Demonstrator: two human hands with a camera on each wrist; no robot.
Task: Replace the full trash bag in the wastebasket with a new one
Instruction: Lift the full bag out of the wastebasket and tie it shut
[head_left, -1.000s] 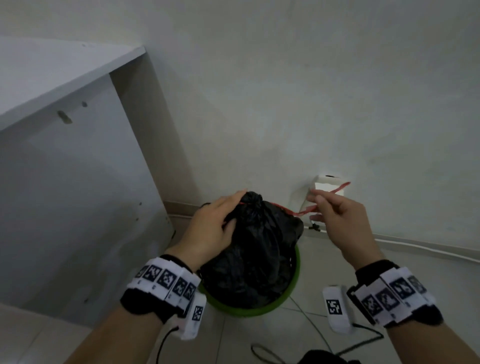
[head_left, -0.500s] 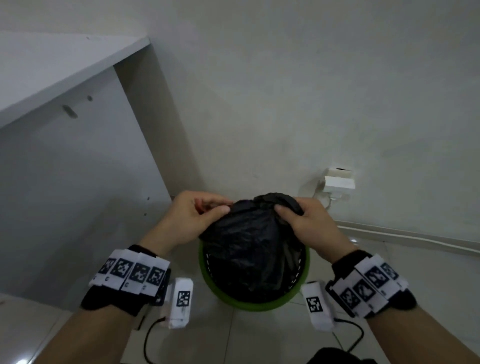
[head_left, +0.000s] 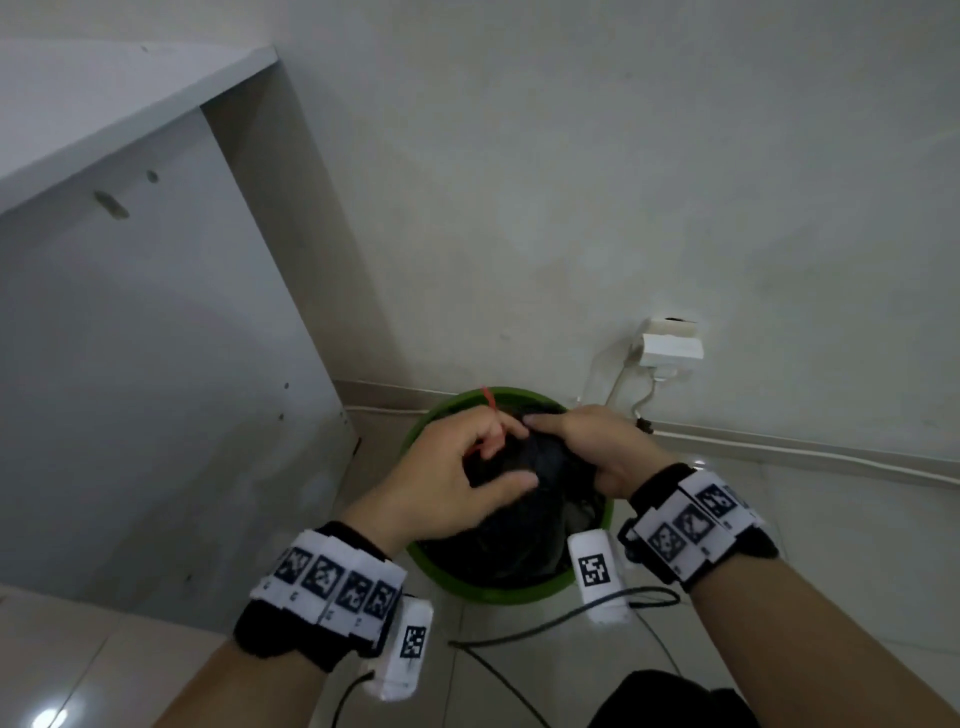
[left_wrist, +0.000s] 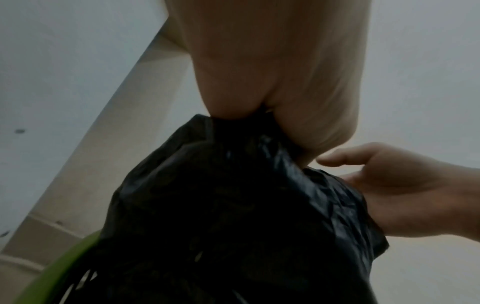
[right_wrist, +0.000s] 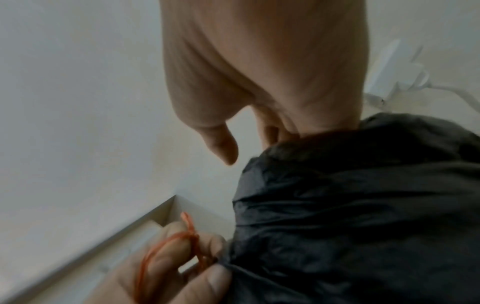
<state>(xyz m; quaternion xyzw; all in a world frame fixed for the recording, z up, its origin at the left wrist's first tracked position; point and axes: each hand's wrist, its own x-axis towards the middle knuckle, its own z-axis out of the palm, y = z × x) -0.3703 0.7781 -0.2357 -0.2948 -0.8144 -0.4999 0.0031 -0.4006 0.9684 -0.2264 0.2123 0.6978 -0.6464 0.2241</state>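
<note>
A green wastebasket (head_left: 498, 592) stands on the floor by the wall, with a full black trash bag (head_left: 540, 462) gathered at its top. My left hand (head_left: 457, 467) grips the bag's neck, and a red drawstring (head_left: 491, 410) is looped round its fingers. The right wrist view shows the drawstring (right_wrist: 168, 240) wound over those left fingers (right_wrist: 176, 267). My right hand (head_left: 597, 441) curls its fingers over the far side of the bag's top (right_wrist: 363, 205). In the left wrist view the bag (left_wrist: 233, 205) is pinched under my palm, above the green rim (left_wrist: 52, 273).
A white cabinet side panel (head_left: 156, 364) rises close on the left of the basket. A wall socket with a plug (head_left: 670, 348) sits behind it on the right, and a white cable (head_left: 779, 447) runs along the baseboard. Black cables (head_left: 519, 634) lie on the tiled floor.
A second ago my right hand held the drawstring pulled out to the right. Both hands then closed on the bag's top, and now the drawstring is round my left fingers.
</note>
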